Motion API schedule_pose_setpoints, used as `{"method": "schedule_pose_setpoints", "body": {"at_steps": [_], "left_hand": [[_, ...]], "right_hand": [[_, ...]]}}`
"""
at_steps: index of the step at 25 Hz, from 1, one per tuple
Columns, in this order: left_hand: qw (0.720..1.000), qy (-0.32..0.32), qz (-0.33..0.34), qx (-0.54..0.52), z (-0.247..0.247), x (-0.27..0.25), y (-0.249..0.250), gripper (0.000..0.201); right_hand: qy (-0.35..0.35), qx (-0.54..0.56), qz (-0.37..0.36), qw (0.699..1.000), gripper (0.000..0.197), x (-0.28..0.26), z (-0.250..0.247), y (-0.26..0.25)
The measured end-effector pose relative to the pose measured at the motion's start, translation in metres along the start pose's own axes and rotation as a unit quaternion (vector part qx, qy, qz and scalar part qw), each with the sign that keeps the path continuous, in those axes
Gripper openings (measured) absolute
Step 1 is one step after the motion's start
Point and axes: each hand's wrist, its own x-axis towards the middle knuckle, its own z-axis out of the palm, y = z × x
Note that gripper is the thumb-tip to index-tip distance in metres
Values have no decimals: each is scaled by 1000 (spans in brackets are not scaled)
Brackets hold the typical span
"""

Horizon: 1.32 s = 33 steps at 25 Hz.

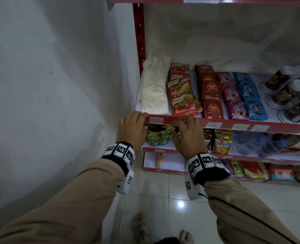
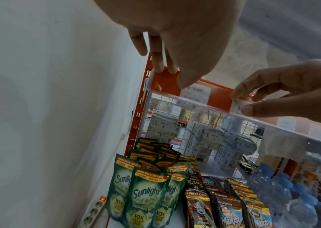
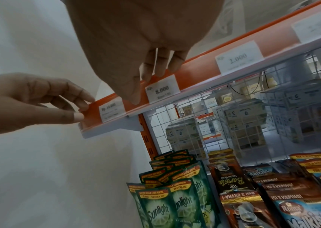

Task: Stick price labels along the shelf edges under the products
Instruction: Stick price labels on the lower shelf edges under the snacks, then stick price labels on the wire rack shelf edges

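So the red shelf edge [image 1: 216,123] is being worked at its far left end, right next to the white wall [image 1: 57,85]. The left hand [image 1: 132,128] is parked on the very corner of the strip, thumb under and fingertips [image 3: 81,100] on top in a narrow pinch, probably so the clear plastic cover gets steadied. The right hand [image 1: 187,132] is set just beside it, fingers curled down over the "8.000" label [image 3: 162,89], apparently pressing or seating it; whether it's being pinched or only touched can't be told. The "10.000" label [image 3: 111,108] is already seated between the two hands, and a "2.000" label [image 3: 239,59] further right. The labels look like thin matte paper, flat rectangles, tucked behind a glossy see-through strip. Soft crinkly Royco sachets [image 1: 182,95] are lined up above, so each label is kept under its product.
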Motion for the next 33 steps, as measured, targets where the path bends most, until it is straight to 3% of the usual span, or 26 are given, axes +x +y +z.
{"method": "schedule_pose_setpoints", "body": {"at_steps": [3, 6, 10, 15, 21, 24, 30, 33], "left_hand": [[999, -14, -47, -8, 8, -17, 15, 38], [996, -36, -78, -2, 23, -33, 27, 26], [988, -95, -121, 12, 71, -47, 32, 27], [982, -110, -154, -13, 152, -60, 10, 37], [979, -61, -191, -30, 270, -72, -42, 60], [978, -5, -179, -103, 329, -77, -55, 69], [947, 270, -64, -162, 413, -81, -61, 62], [932, 321, -46, -161, 437, -81, -54, 62]], "right_hand": [[-30, 20, -29, 999, 24, -13, 3, 16], [-72, 57, -67, 994, 17, -29, 14, 30], [-120, 76, -95, 985, 20, -48, 48, 47], [-105, 86, -91, 987, 22, -65, 134, 59], [-28, 67, -95, 993, 21, -84, 253, 74], [25, 47, -95, 994, 29, -97, 310, 83], [178, 0, -140, 974, 41, -101, 385, 103], [241, -17, -155, 958, 41, -95, 397, 108]]}}
